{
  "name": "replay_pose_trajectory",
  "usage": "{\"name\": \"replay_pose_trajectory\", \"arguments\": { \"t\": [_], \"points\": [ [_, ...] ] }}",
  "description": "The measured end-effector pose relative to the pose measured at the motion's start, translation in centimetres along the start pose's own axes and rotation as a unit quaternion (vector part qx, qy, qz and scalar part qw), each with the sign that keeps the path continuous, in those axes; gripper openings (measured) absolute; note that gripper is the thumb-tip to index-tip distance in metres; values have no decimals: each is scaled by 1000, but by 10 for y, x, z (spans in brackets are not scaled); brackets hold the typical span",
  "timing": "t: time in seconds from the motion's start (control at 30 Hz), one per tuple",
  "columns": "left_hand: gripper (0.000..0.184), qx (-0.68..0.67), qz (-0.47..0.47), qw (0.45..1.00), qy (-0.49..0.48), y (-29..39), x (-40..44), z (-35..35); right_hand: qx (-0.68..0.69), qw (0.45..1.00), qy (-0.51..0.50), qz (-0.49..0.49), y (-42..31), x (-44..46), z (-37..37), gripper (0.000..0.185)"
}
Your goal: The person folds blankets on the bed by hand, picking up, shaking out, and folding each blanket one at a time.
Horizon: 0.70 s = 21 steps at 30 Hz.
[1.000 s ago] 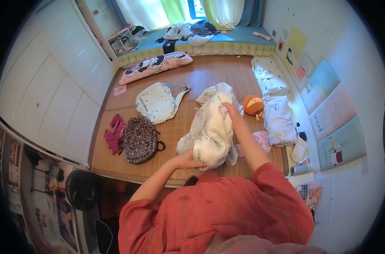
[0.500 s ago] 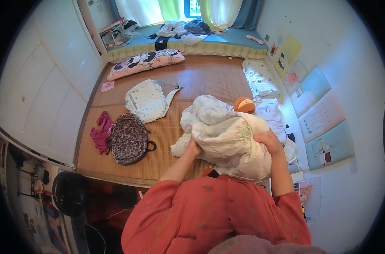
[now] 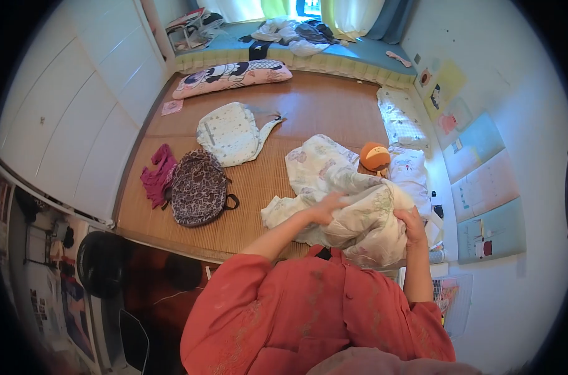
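Observation:
A white quilt (image 3: pixel 371 215) with faint floral print lies bunched at the near edge of the mat-covered bed, in front of my body. One part of it spreads away from me over the mat. My right hand (image 3: pixel 412 224) grips the quilt's right side, thumb on top of the fabric. On its left side is my left hand (image 3: pixel 326 208), reaching across the folds and touching or nearly touching them. Motion smears those fingers, so their grip is unclear. Just beyond the quilt sits an orange round plush toy (image 3: pixel 375 157).
Left of the quilt lie a leopard-print backpack (image 3: pixel 199 187), a magenta garment (image 3: pixel 157 176) and a white star-patterned bag (image 3: pixel 229 134). A long pink pillow (image 3: pixel 232 79) lies at the far end. Pillows (image 3: pixel 401 119) line the right wall. A black fan (image 3: pixel 101 265) stands at lower left.
My left hand has moved from the quilt's left edge in over its folds. The raised bundle has lowered, and its far part lies flatter. The view has shifted slightly.

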<state>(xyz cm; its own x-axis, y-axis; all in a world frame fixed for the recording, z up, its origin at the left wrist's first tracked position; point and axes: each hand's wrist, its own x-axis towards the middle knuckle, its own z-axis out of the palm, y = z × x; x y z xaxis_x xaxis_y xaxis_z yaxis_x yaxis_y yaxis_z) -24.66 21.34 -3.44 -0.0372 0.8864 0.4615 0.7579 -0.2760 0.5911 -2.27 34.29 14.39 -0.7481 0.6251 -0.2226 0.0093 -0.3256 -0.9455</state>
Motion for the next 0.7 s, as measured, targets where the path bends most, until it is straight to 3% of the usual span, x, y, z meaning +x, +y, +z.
{"name": "replay_pose_trajectory", "arguments": {
  "t": [0.03, 0.1, 0.13, 0.2, 0.3, 0.47, 0.53, 0.63, 0.7],
  "points": [
    [57, 3, -4, 1000, 4, 4, -1, 6, -2, 1000, -6, 1, -3, 1, 1, 44],
    [35, -182, 4, 979, -89, 16, -6, 21, 3, 999, -48, -6, -8, 0, -2, 47],
    [35, -179, 2, 980, -86, 17, -11, 23, 3, 999, -52, -5, -8, 1, -8, 47],
    [26, -185, -247, 951, -25, 15, -26, 24, -63, 996, -67, 19, -4, 0, -28, 46],
    [32, -106, -311, 944, -16, 14, -40, 3, -58, 994, -90, 28, 11, 6, -51, 46],
    [38, -65, -330, 937, 91, -4, -51, -30, 3, 993, -114, 12, 15, 18, -65, 49],
    [36, -106, -358, 918, 130, 14, -32, -75, 12, 993, -116, 12, 17, 21, -79, 50],
    [33, -188, -349, 899, 185, 72, 2, -124, -83, 986, -143, 6, 33, 26, -103, 49],
    [32, -243, -326, 890, 207, 106, 14, -134, 137, 962, -191, 140, 66, 25, -123, 50]
  ]
}}
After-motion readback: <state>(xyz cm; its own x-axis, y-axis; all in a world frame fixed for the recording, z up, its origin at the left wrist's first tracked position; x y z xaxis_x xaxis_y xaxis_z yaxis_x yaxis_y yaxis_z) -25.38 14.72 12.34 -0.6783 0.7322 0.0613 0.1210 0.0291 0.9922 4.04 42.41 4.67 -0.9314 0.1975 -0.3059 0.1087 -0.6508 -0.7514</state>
